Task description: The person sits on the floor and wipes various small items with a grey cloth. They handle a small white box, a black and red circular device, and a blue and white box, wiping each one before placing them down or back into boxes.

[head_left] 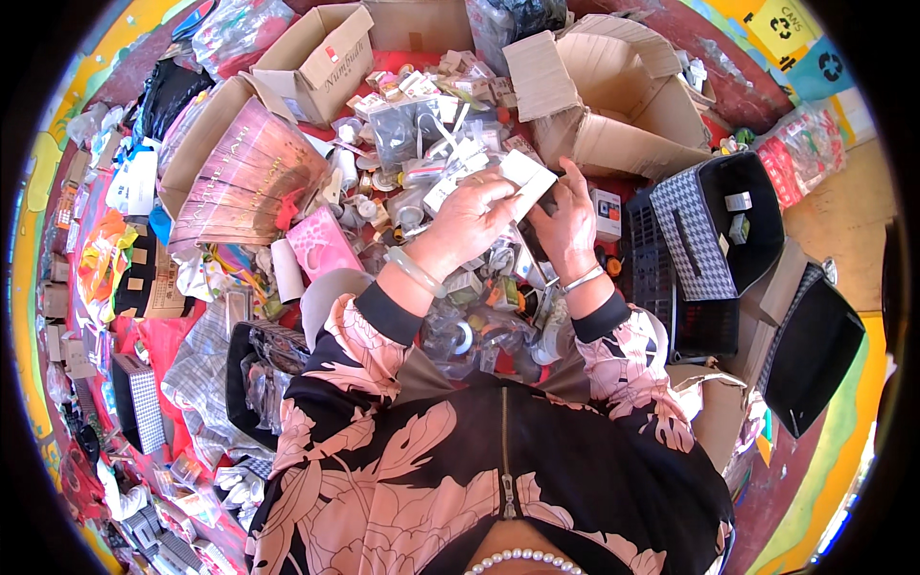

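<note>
At upper centre, the left hand [476, 217] pinches a white carton [530, 178]; grip of the right hand [568, 224] cannot be determined; slack pinching could drop the carton.

The held box [529, 178] is white, the jacket [470, 431] pink-flowered black, the bin [692, 233] houndstooth-sided.

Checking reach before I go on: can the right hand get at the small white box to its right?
Probably yes: the small white box is close beside the right hand, with nothing visible between them, and the left hand holds the white carton.
</note>
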Demonstrator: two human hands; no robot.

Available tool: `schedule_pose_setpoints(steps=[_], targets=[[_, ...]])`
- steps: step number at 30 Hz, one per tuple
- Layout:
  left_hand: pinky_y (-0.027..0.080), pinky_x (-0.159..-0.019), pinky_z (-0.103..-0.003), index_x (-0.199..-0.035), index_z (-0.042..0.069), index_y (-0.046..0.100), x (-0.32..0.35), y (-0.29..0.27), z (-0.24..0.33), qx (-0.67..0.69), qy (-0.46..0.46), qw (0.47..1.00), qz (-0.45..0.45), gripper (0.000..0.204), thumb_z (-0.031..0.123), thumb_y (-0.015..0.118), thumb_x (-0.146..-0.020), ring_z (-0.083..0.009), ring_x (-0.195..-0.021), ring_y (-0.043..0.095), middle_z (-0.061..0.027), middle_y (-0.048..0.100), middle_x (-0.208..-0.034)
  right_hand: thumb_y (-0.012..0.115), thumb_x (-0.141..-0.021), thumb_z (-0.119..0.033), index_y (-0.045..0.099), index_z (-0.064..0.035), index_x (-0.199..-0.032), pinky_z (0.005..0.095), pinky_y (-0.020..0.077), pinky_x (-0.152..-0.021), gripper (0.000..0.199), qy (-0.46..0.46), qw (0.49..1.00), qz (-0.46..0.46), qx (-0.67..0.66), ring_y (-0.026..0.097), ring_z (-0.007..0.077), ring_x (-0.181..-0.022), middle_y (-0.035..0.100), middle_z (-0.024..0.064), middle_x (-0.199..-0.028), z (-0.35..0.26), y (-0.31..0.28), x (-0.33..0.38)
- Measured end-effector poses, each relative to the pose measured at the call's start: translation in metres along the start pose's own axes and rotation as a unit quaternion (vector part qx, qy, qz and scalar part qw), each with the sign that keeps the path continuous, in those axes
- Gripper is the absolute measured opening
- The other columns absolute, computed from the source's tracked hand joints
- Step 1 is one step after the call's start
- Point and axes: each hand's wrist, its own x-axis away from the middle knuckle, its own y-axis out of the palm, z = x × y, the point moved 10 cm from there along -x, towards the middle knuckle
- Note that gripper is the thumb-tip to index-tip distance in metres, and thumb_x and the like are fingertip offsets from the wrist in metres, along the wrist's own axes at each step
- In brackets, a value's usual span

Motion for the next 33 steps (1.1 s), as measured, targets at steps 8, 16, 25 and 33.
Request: schedule_pose_setpoints(steps=[8, 16, 25, 33], targets=[[0.047, -0.086, -0.033, -0.123, 0.002, 0.052, 0.012, 0.004, -0.052, 0.441, -0.313, 0.84, 0.033, 0.057, 0.045, 0.062, -0.087, -0.0187, -0.106, 0.055, -0.0079, 0.058, -0.116, 0.064, -0.081, -0.001, 0.034, -0.0041, -0.14, 0.0279, 0.0495, -0.086, 0.067, 0.065, 0.859, -0.038, -0.506, 0.058, 0.0157, -0.098, 0.055, 0.0061, -0.104, -0.004, -0.016, -0.006], [0.045, -0.093, -0.032, -0.131, 0.0, 0.045, 0.011, 0.031, -0.032, 0.464, -0.289, 0.831, -0.101, 0.063, 0.042, 0.063, -0.087, -0.0186, -0.112, 0.055, -0.0088, 0.056, -0.123, 0.075, -0.069, -0.052, 0.029, -0.0159, -0.146, 0.036, 0.0453, -0.096, 0.097, 0.216, 0.617, -0.085, -0.752, 0.052, 0.021, -0.111, 0.046, 0.0054, -0.117, -0.009, 0.023, 0.018], [0.043, -0.095, -0.031, -0.135, 0.0, 0.039, 0.02, 0.044, -0.03, 0.391, -0.307, 0.853, -0.161, 0.067, 0.046, 0.057, -0.09, -0.018, -0.115, 0.052, -0.01, 0.053, -0.126, 0.065, -0.076, -0.06, 0.038, 0.0015, -0.137, 0.0344, 0.0469, -0.093, 0.09, 0.229, 0.659, -0.197, -0.689, 0.055, 0.0234, -0.112, 0.046, 0.0144, -0.133, 0.019, 0.048, 0.034], [0.048, -0.088, -0.031, -0.119, 0.0, 0.056, 0.017, 0.031, -0.044, 0.465, -0.351, 0.81, -0.066, 0.057, 0.049, 0.053, -0.09, -0.0191, -0.1, 0.063, -0.0106, 0.064, -0.111, 0.077, -0.075, -0.03, 0.039, 0.004, -0.135, 0.0343, 0.0434, -0.098, 0.079, 0.044, 0.86, -0.064, -0.504, 0.054, 0.0244, -0.116, 0.043, 0.0134, -0.138, -0.014, -0.02, 0.01]])
